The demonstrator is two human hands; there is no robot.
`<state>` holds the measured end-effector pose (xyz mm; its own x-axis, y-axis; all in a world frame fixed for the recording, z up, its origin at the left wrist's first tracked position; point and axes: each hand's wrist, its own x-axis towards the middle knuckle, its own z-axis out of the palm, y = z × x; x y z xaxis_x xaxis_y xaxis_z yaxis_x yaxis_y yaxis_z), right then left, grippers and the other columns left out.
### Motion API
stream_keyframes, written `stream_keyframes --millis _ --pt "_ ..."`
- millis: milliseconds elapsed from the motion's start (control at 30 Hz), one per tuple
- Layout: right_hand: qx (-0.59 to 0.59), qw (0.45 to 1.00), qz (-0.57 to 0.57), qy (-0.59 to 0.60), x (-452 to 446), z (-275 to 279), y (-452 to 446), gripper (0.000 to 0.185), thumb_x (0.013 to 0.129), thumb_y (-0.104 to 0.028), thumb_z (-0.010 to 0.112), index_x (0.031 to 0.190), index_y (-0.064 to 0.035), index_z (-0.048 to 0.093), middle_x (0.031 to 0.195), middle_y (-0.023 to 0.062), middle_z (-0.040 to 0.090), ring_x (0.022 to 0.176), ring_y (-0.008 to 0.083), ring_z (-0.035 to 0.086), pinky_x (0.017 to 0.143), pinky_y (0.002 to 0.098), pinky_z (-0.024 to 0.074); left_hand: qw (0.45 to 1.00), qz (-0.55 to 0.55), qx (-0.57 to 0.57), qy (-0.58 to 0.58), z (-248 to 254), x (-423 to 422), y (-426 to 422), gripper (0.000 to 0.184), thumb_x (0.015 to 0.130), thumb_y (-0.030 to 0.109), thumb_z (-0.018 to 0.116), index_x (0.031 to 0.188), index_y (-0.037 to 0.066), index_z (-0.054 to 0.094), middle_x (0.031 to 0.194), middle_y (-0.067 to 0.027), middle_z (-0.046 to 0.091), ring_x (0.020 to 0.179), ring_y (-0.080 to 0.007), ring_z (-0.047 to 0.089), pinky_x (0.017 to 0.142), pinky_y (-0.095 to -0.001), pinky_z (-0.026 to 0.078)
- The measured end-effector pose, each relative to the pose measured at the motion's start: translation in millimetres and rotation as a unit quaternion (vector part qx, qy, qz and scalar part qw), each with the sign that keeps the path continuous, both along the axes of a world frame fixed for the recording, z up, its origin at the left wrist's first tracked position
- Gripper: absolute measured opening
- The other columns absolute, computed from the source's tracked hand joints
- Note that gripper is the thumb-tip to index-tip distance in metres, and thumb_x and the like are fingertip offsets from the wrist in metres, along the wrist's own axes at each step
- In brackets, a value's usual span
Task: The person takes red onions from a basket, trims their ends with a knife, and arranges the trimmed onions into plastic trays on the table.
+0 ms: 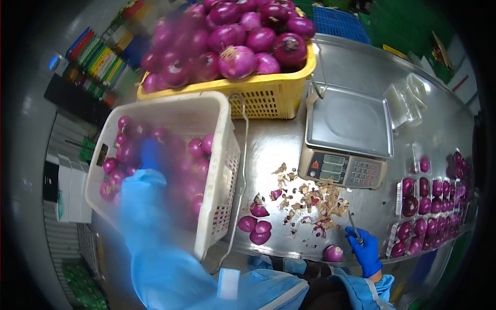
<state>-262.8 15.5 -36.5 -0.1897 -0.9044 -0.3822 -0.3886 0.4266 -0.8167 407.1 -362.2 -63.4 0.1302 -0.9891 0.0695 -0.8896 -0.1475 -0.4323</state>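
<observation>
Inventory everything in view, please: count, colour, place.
Yellow crate: one, yellow, top
Onions: many, purple, both crates
White crate: one, white, left
Scale: one, silver, centre right
Table: one, silver, centre
Skin scraps: many, tan, below scale
Onion cluster: several, purple, centre
Lone onion: one, purple, near edge
Packed onions: many, purple, right
Packaging: uncounted, clear, upper right
Background crates: several, multicoloured, top
Left hand: one, blue, inside white crate
Right hand: one, blue, holding thin tool

Over my feed, I see a metal worktop (268,147) carrying a scale (349,124) beyond the right hand (366,254); peelings (326,204) and loose onions (333,253) left of that hand; packed onions (424,206) to its right.
</observation>
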Motion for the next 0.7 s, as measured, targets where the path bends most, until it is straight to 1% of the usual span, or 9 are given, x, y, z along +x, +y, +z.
stream_keyframes --millis 100,167,200,267,333,400,533,633,700 --pt "-0.046 0.998 0.006 0.050 -6.3 -12.4 15.5 0.028 0.087 -0.003 0.064 0.115 -0.0015 0.068 0.096 0.0077 0.072 0.076 0.0107 0.064 0.064 0.0253 0.0511 0.988 0.117 -0.044 0.095 -28.9 12.3 -29.6 0.036 0.089 0.032 0.058 0.115 0.006 0.058 0.110 -0.0227 0.059 0.099 -0.0449 0.061 0.081 -0.0525 0.053" --pt "-0.047 0.997 -0.041 0.054 -10.1 -16.1 27.1 0.028 0.084 -0.007 0.069 0.112 -0.0030 0.069 0.092 0.0122 0.071 0.076 0.0161 0.067 0.067 0.0297 0.0518 0.992 0.028 -0.069 0.098 -16.2 -1.3 -16.8 0.041 0.094 0.042 0.048 0.108 0.005 0.061 0.102 -0.0243 0.063 0.097 -0.0436 0.063 0.081 -0.0546 0.051" --pt "-0.048 0.996 -0.056 0.055 -10.1 -17.8 32.2 0.028 0.083 -0.009 0.072 0.110 -0.0037 0.070 0.090 0.0144 0.071 0.075 0.0188 0.068 0.069 0.0319 0.0521 0.992 0.024 -0.064 0.106 -11.8 -1.5 -20.6 0.041 0.085 0.037 0.063 0.108 0.004 0.061 0.104 -0.0244 0.062 0.098 -0.0451 0.061 0.082 -0.0522 0.052" --pt "-0.040 0.996 -0.078 0.012 -11.2 -20.5 39.1 0.028 0.083 -0.010 0.072 0.110 -0.0036 0.069 0.090 0.0144 0.071 0.077 0.0197 0.069 0.069 0.0313 0.0520 0.989 -0.062 -0.087 0.100 -8.3 4.2 -18.7 0.048 0.074 0.033 0.074 0.108 0.002 0.060 0.102 -0.0233 0.062 0.099 -0.0421 0.062 0.082 -0.0477 0.053" --pt "-0.038 0.997 -0.072 0.000 -11.0 -16.1 30.9 0.029 0.083 -0.011 0.072 0.110 -0.0036 0.068 0.090 0.0140 0.071 0.079 0.0201 0.070 0.070 0.0308 0.0520 0.971 -0.092 -0.059 0.214 41.9 -23.2 -8.8 0.063 0.061 0.027 0.083 0.113 -0.001 0.058 0.103 -0.0216 0.062 0.100 -0.0371 0.062 0.085 -0.0421 0.053" --pt "-0.034 0.998 -0.052 0.018 -0.3 1.7 11.0 0.029 0.083 -0.012 0.072 0.110 -0.0037 0.067 0.090 0.0130 0.071 0.080 0.0202 0.070 0.070 0.0304 0.0521 0.865 0.007 -0.046 0.500 121.0 -106.4 13.9 0.081 0.056 0.019 0.083 0.127 -0.004 0.052 0.115 -0.0170 0.061 0.106 -0.0265 0.061 0.092 -0.0363 0.051" --pt "-0.091 0.994 0.032 -0.044 21.8 18.1 -30.7 0.027 0.083 -0.014 0.071 0.108 -0.0053 0.066 0.091 0.0102 0.071 0.079 0.0192 0.070 0.070 0.0299 0.0528 0.734 -0.113 -0.028 0.669 205.6 -213.5 93.0 0.087 0.056 0.015 0.081 0.135 0.000 0.047 0.125 -0.0119 0.056 0.112 -0.0239 0.059 0.098 -0.0361 0.050" --pt "-0.165 0.975 0.115 -0.098 40.9 42.7 -56.3 0.027 0.080 -0.015 0.074 0.106 -0.0076 0.066 0.091 0.0099 0.070 0.079 0.0219 0.070 0.070 0.0310 0.0530 0.675 -0.205 0.010 0.709 214.6 -275.0 157.9 0.100 0.054 0.032 0.090 0.137 -0.001 0.044 0.130 -0.0116 0.053 0.117 -0.0236 0.055 0.102 -0.0376 0.047" --pt "-0.236 0.952 0.186 -0.059 48.8 72.0 -64.8 0.030 0.075 -0.017 0.078 0.103 -0.0119 0.067 0.088 0.0086 0.068 0.077 0.0256 0.068 0.067 0.0324 0.0524 0.636 -0.122 0.090 0.756 227.2 -319.0 202.7 0.108 0.051 0.039 0.092 0.138 -0.002 0.043 0.132 -0.0132 0.053 0.120 -0.0245 0.055 0.104 -0.0390 0.045"
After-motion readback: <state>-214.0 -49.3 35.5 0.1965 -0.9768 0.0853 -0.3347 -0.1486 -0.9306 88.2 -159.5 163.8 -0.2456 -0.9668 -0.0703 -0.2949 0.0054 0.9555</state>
